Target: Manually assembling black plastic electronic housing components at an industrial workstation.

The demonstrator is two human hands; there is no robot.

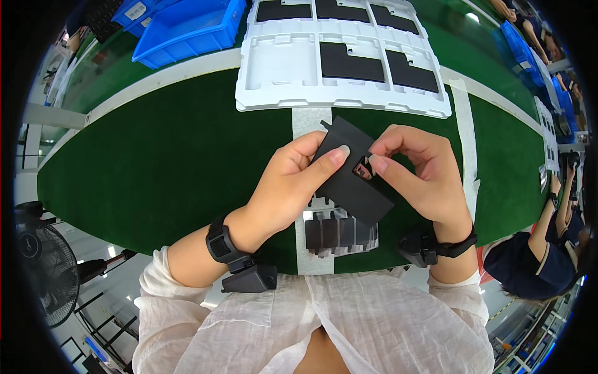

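My left hand (283, 181) grips a flat black rectangular part (358, 196) by its left side, thumb on top and fingers beneath. The part is tilted, with a small tab at its upper corner and a small cut-out (362, 168) showing something reddish and shiny. Thumb and forefinger of my right hand (427, 174) pinch together at the edge beside this cut-out; what they hold is too small to make out. Below the part, on the green table, lies a row of dark strips with clear film edges (339, 234), partly covered by it.
Beyond my hands stands a white moulded tray (280, 103) with several black notched parts (352, 62) in its compartments. Blue bins (187, 31) are at the far left. Pale tape (464, 131) crosses the green table (156, 162). A fan (47, 268) stands left; another person (542, 262) works at right.
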